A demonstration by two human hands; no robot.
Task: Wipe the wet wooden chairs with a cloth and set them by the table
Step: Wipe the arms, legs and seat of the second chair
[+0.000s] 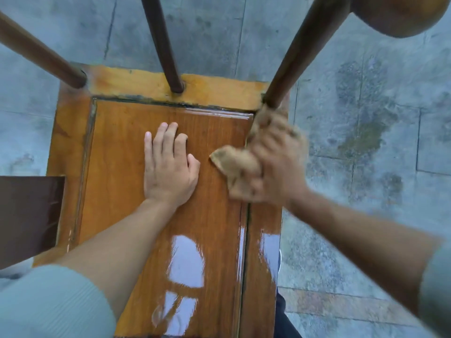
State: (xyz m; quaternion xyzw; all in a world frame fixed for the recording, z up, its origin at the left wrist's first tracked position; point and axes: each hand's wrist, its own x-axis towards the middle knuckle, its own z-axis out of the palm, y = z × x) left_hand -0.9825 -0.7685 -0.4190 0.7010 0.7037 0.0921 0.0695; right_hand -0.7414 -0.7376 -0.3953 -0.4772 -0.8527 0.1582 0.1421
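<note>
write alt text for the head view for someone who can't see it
Seen from above, a left hand rests flat on a glossy wet wooden chair seat while the blurred right hand grips a tan cloth near the right back post, over grey stone paving.

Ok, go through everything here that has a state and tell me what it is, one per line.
Chair seat: glossy, wet, bright reflections near the front.
Cloth: bunched, held against the seat's right side.
Right hand: grips the cloth, blurred.
Left hand: flat on the seat, fingers straight.
Stone floor: damp patches.
</note>
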